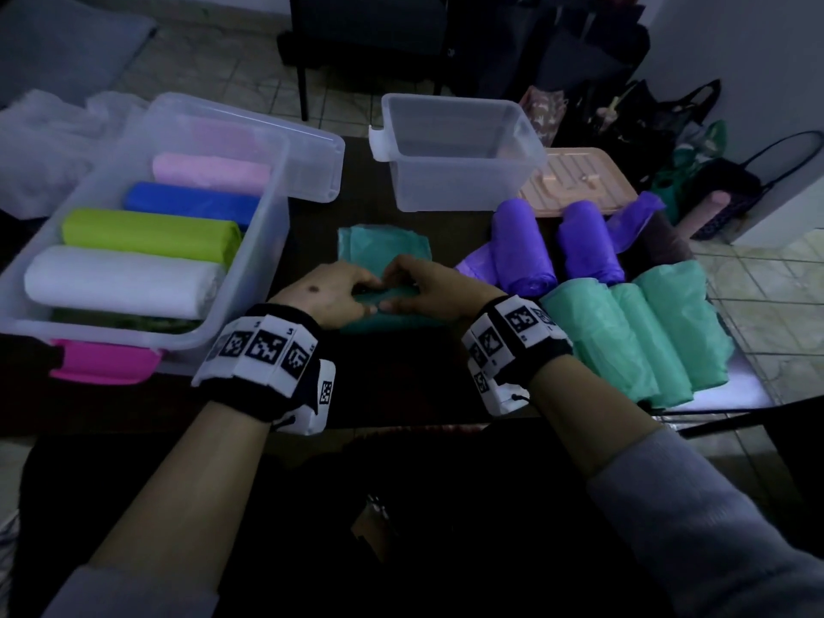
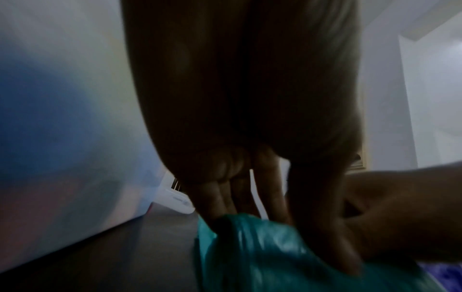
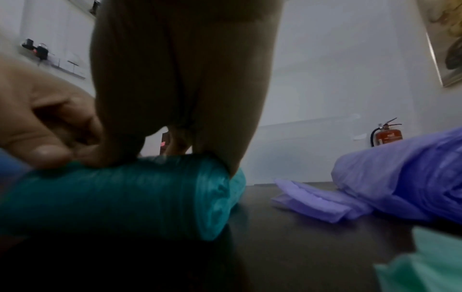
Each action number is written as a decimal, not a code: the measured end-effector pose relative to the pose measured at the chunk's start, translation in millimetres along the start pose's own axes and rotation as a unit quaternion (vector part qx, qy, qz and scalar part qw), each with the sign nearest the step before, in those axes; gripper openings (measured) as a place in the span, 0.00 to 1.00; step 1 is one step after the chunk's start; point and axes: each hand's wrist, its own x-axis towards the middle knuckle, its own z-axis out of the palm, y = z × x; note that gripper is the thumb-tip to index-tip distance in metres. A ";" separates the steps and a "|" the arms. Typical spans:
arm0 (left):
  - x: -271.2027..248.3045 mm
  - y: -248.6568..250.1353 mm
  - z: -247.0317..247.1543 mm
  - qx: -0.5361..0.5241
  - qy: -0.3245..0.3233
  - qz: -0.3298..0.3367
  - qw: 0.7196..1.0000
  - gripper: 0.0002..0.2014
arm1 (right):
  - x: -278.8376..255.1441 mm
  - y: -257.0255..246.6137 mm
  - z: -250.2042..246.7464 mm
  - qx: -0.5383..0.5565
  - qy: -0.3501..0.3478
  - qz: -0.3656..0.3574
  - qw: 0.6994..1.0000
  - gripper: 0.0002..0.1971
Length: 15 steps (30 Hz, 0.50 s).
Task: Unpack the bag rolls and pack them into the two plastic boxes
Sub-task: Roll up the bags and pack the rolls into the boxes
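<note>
Head view: both hands on the teal bag roll (image 1: 392, 305) at mid-table, between the big box (image 1: 267, 260) on the left, already holding white, green, blue and pink rolls, and the small box (image 1: 463, 202), which looks empty. Left hand (image 1: 330, 296) and right hand (image 1: 428, 292) have fingers curled over the roll's top, fingertips nearly meeting, pinching the film; a loose teal tail (image 1: 383, 245) lies flat just beyond them. Right wrist view shows the roll wound fairly tight, film glossy and ridged. My read: light, soft, compressible, slippery skin; outer layers will slide or unwind if grabbed by the tail. Best hold is around the body mid-length, thumb under, tail tucked in first. Purple rolls (image 1: 526, 247) and mint rolls (image 1: 633, 332) sit to the right on the table, touching one another, one purple with a loose end trailing. Small box likely fits them laid side by side.
</note>
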 end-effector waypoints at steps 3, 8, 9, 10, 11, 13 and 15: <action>3.0 -1.3 2.3 0.043 -0.019 -0.005 0.999 0.37 | -2.4 -3.9 2.9 -0.065 0.078 -0.029 0.994 0.18; 12.8 2.7 -0.3 0.083 -0.045 -0.023 0.995 0.36 | -22.2 -15.5 16.7 -0.181 0.086 -0.019 0.980 0.25; 14.7 2.5 -1.3 0.091 -0.058 -0.021 0.994 0.35 | -28.5 -16.7 21.2 -0.205 0.072 -0.019 0.976 0.29; 16.3 2.5 -2.2 0.098 -0.075 -0.018 0.992 0.34 | -34.5 -17.1 26.2 -0.232 0.063 -0.018 0.970 0.32; 16.7 3.0 -2.7 0.106 -0.092 -0.013 0.990 0.33 | -40.1 -16.9 31.0 -0.253 0.060 -0.017 0.965 0.33; 15.8 5.6 -2.9 0.130 -0.123 -0.010 0.984 0.33 | -49.4 -16.2 39.9 -0.272 0.069 -0.018 0.960 0.30; 15.0 8.7 -2.7 0.147 -0.143 -0.003 0.979 0.30 | -55.1 -17.5 43.9 -0.280 0.069 -0.014 0.958 0.27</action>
